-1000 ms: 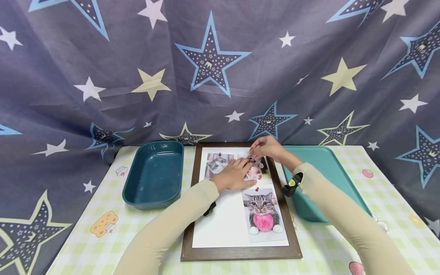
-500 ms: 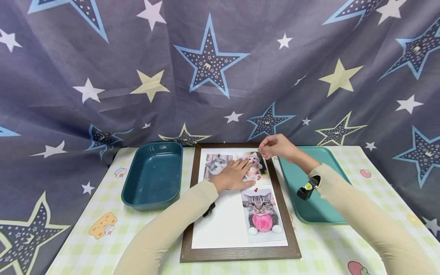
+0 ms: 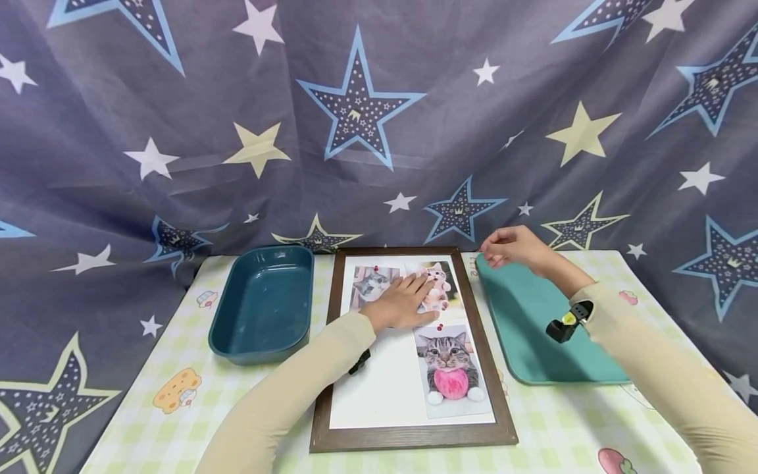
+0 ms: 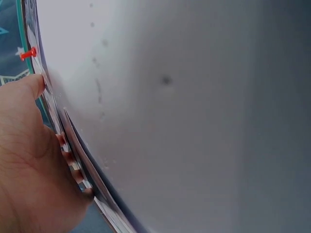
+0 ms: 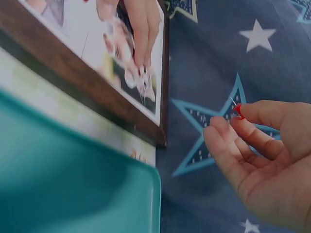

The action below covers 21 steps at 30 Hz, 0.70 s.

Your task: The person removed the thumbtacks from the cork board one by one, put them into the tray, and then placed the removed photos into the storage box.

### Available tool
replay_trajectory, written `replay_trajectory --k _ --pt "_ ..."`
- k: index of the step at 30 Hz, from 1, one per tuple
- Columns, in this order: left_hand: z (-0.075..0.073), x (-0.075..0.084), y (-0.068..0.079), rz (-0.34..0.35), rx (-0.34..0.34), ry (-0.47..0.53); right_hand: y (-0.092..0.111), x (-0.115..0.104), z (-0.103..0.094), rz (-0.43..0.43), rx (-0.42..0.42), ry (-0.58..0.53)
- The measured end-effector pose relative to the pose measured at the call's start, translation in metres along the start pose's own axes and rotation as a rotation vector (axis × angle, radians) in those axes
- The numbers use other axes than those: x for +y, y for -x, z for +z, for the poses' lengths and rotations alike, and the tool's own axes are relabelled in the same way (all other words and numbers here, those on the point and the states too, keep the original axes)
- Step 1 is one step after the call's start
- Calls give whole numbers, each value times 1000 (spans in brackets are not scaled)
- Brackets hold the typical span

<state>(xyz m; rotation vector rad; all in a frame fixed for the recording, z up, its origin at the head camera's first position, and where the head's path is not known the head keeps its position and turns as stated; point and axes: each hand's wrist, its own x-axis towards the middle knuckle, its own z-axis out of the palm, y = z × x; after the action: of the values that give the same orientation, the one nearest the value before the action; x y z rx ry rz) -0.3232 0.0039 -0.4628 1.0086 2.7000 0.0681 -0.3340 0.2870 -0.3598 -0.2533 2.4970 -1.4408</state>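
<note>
My left hand point(image 3: 401, 303) lies spread on a brown-framed white board point(image 3: 373, 401). Its fingers reach onto a kitten photo point(image 3: 445, 299), and the palm side is against the board in the left wrist view. Over the back left corner of the green tray, my right hand point(image 3: 516, 250) is raised. Thumb and forefinger pinch a red push pin point(image 5: 237, 110), its metal point showing in the right wrist view. Another red pin point(image 3: 376, 268) sits at the top of a grey-and-white cat photo point(image 3: 373, 284). A tabby cat photo point(image 3: 453, 372) carries a red pin point(image 3: 440, 327) at its top edge.
A deep dark-teal basin point(image 3: 260, 309) stands left of the board. To the right lies a shallow green tray point(image 3: 533, 368). The table has a checked cloth point(image 3: 154, 441), and a star-patterned curtain point(image 3: 367, 197) hangs behind it.
My right hand has moved from the kitten photo's top edge to the right, over the tray's corner, carrying the push pin. The left hand has stayed on the board.
</note>
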Motion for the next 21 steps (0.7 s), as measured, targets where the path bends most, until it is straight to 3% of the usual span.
replay_trajectory --k 10,21 --pt "0 0 0 -3 -11 -4 4 23 -22 70 26 52" --pt "-2 2 0 -4 -15 1 4 42 -38 86 50 163"
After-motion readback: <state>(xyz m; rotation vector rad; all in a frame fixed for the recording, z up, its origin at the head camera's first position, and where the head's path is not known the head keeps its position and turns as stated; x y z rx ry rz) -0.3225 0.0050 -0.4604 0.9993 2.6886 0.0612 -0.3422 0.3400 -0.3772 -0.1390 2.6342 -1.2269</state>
